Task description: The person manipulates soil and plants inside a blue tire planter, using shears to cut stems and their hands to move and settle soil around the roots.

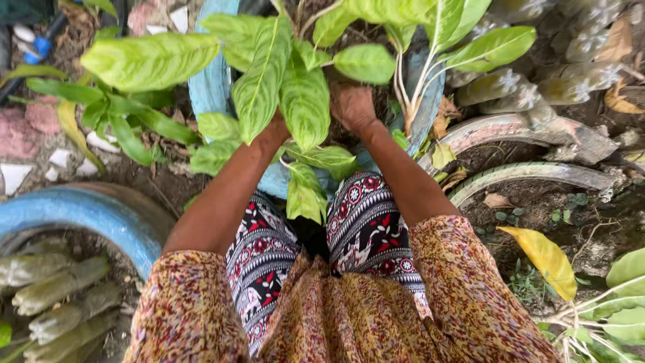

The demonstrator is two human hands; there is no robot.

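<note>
While broad leaves hide the left hand (274, 128) and its fingers' state, the right hand (352, 106) presses flat, holding nothing, on soil at the plant (295, 81) base inside the blue tyre planter (209, 81), stems rising between both hands.

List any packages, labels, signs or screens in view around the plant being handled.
None in view, only these:
Upturned plastic bottles, bare, lower left, greenish, set as edging.
More bottles, upper right, clear and dirty.
Both hands, left hand and right hand, are down among the plant's leaves.
</note>
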